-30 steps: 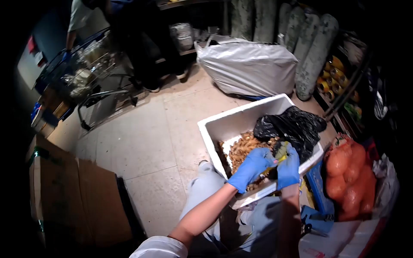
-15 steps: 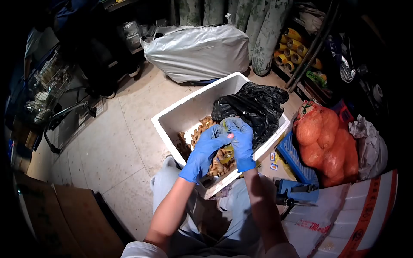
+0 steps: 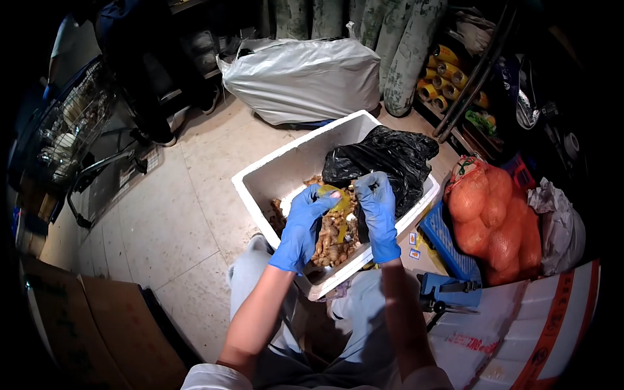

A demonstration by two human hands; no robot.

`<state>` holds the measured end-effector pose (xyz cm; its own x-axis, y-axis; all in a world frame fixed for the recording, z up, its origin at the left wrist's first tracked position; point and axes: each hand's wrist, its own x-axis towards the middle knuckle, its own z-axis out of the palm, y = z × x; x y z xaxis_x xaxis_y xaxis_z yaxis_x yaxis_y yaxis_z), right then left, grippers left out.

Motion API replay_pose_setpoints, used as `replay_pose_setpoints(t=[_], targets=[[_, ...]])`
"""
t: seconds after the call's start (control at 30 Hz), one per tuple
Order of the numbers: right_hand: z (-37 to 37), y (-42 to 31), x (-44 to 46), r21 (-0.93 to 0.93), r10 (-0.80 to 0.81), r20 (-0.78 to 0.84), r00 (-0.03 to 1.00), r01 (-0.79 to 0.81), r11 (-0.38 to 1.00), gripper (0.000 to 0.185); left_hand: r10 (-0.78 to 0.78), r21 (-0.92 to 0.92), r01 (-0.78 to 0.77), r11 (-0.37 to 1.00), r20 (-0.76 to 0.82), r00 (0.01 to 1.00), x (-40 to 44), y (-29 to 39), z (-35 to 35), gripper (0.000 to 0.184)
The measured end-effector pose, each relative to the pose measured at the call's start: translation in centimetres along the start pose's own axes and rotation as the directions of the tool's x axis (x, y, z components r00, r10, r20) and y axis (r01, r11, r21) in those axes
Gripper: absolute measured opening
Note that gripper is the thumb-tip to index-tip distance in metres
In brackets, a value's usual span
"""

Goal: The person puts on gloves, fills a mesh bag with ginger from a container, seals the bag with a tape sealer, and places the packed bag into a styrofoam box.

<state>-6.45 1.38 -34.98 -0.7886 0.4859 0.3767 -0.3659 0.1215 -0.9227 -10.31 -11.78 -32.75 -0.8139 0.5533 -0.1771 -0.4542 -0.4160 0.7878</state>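
Both my hands wear blue gloves over a white foam box [image 3: 260, 207] that holds ginger [image 3: 333, 242]. My left hand [image 3: 303, 224] is closed on a yellow-green strip [image 3: 337, 198], and its bare thumb tip pokes through the glove. My right hand [image 3: 378, 211], just to the right and apart from it, has its fingers pinched together; anything between them is too small to name. A black plastic bag [image 3: 390, 156] lies crumpled in the box's back right part, behind my right hand.
A silvery sack [image 3: 302, 81] lies behind the box. On the right are an orange net bag [image 3: 484, 214], a blue basket [image 3: 448, 240] and a printed white carton [image 3: 539, 331]. Cardboard [image 3: 123, 325] stands at lower left. A person [image 3: 146, 71] stands near a wire cart [image 3: 75, 133].
The view has swung right and down. My hands, close together before, are now apart: my right hand has moved off to the right, while the yellow-green strip stays in my left.
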Motion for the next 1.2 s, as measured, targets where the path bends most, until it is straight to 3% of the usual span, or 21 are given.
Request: replay_pose_setpoints(t=[0.03,0.1,0.13,0.23,0.37,0.43,0.5,0.57,0.63,0.67,0.7,0.77,0.83,0.9,0.97,1.03,1.13,1.2], targets=[[-0.1,0.9,0.0,0.096,0.028,0.158,0.987,-0.043,0.994,0.019,0.04,-0.022,-0.04,0.999,0.009,0.999,0.0,-0.1,-0.1,0.007],[1.5,-1.9,-0.7,0.244,0.295,0.389,0.873,-0.406,0.881,0.013,0.042,-0.105,-0.032,0.994,0.098,0.994,0.8,-1.2,-1.4,0.006],[1.7,-1.3,-1.0,0.277,0.298,0.352,0.887,-0.403,0.872,0.007,0.049,-0.183,-0.014,0.983,0.188,0.981,0.7,-1.0,-1.3,0.006],[0.6,-1.5,-0.9,0.363,0.263,0.362,0.894,-0.395,0.844,0.004,-0.063,-0.288,0.108,0.952,0.16,0.985,0.0,0.2,-0.2,0.008],[0.4,-1.8,-0.5,0.46,0.298,0.139,0.944,-0.329,0.825,0.007,-0.011,-0.151,0.034,0.988,0.146,0.989,0.5,-0.4,-0.9,0.011],[-0.1,-1.4,-0.3,0.466,0.246,0.144,0.959,-0.285,0.838,0.011,-0.005,-0.189,0.032,0.982,0.142,0.99,0.5,-0.5,-1.2,0.012],[-0.3,-2.1,-0.2,0.729,0.489,0.118,0.864,-0.41,0.549,0.015,-0.034,-0.138,0.046,0.989,0.09,0.995,0.6,-0.3,-1.6,0.012],[-0.9,-1.3,0.0,0.66,0.403,0.192,0.895,-0.421,0.622,0.015,-0.062,-0.142,0.072,0.987,0.078,0.995,0.6,-0.2,-2.0,0.009],[-0.7,-0.8,0.2,0.186,0.283,0.247,0.927,-0.332,0.925,0.017,-0.027,0.116,0.021,0.993,0.051,0.998,0.6,-0.2,-2.3,0.007],[-0.1,-0.7,0.0,0.177,0.211,0.36,0.909,-0.288,0.941,0.019,-0.027,0.116,0.021,0.993,0.05,0.998,0.6,-0.3,-2.4,0.007],[0.2,-0.9,-0.5,0.073,0.358,0.427,0.83,-0.426,0.902,0.017,-0.039,0.041,0.034,0.999,0.106,0.994,0.6,-0.6,-2.4,0.008],[1.3,-1.6,-1.1,0.183,0.399,0.459,0.794,-0.524,0.832,0.015,-0.047,-0.034,0.053,0.998,0.161,0.986,0.4,-0.6,-2.3,0.008],[0.3,-1.4,-1.1,0.164,0.427,0.46,0.778,-0.547,0.821,0.014,-0.134,-0.197,0.17,0.965,0.183,0.974,0.0,0.0,-2.1,0.011],[0.0,-1.4,-1.3,0.145,0.453,0.461,0.762,-0.569,0.809,0.014,-0.145,-0.161,0.175,0.971,0.182,0.973,-0.1,0.1,-2.3,0.012],[0.1,-2.2,-1.3,0.265,0.315,0.338,0.887,-0.411,0.872,0.016,-0.107,-0.276,0.161,0.948,0.2,0.974,-0.7,1.1,-1.1,0.012],[0.1,-3.0,-0.9,0.328,0.298,0.32,0.899,-0.4,0.856,0.013,-0.069,-0.145,0.099,0.984,0.198,0.978,-0.6,1.9,-0.6,0.013],[-0.1,-2.8,0.0,0.24,0.302,0.328,0.895,-0.388,0.89,0.007,-0.093,-0.059,0.106,0.993,0.185,0.978,-0.2,2.9,0.5,0.013],[-0.3,-2.4,0.6,0.224,0.266,0.341,0.902,-0.352,0.909,0.008,-0.063,0.139,0.035,0.99,0.206,0.976,0.0,3.6,0.9,0.013]])
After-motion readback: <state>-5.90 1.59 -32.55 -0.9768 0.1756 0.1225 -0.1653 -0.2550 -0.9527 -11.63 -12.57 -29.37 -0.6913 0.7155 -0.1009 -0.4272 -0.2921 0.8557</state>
